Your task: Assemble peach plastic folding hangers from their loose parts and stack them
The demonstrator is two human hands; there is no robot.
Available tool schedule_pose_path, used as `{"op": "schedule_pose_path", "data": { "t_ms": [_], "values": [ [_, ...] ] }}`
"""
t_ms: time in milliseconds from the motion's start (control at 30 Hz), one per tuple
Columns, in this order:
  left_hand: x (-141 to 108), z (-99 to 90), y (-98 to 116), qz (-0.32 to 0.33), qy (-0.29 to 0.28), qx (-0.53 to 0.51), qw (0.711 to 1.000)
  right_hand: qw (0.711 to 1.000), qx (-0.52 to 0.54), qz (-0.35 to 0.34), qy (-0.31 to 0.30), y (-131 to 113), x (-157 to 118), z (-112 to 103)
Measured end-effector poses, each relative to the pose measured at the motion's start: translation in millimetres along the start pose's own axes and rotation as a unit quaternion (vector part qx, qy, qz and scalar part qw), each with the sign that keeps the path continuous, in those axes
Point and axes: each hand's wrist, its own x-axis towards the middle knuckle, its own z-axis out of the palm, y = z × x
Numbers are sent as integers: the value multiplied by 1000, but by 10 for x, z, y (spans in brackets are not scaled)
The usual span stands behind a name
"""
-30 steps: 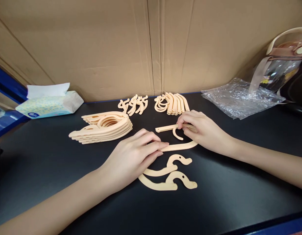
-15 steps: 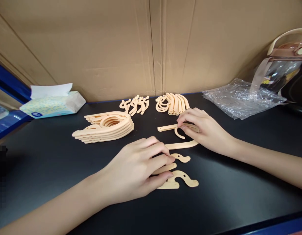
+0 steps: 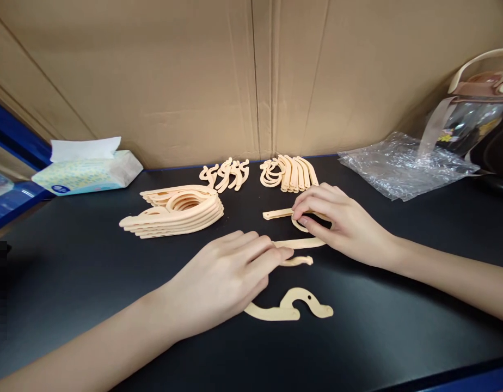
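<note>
My left hand (image 3: 235, 272) is closed on a cream curved hanger piece (image 3: 299, 262), now tilted edge-on just off the black table; its other end is hidden under my fingers. Below it, another curved hanger piece (image 3: 306, 299) with a small hole lies flat, partly behind my left hand. My right hand (image 3: 337, 218) pinches a cream hanger frame (image 3: 298, 243) near its hook. Two straight strips of this frame point left, and its curved end is mostly covered by my right hand.
A stack of cream hanger frames (image 3: 178, 218) stands at left. Behind lie loose curved pieces (image 3: 227, 175) and a row of hanger parts (image 3: 296, 173) against the cardboard (image 3: 186, 81). A tissue pack (image 3: 88, 171) sits back left; clear plastic wrap (image 3: 402, 166) and a bottle (image 3: 472, 117) back right.
My left hand has drawn up and away from the nearest flat piece. The piece in its fingers has turned from lying flat to edge-on. My right hand's fingers have shifted slightly on the frame's hook.
</note>
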Motion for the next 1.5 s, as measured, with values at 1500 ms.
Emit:
{"op": "schedule_pose_path", "data": {
  "t_ms": [1500],
  "values": [
    [11, 32, -87, -158, -64, 62, 983, 993, -19, -92, -77, -63, -10, 5]
  ]
}}
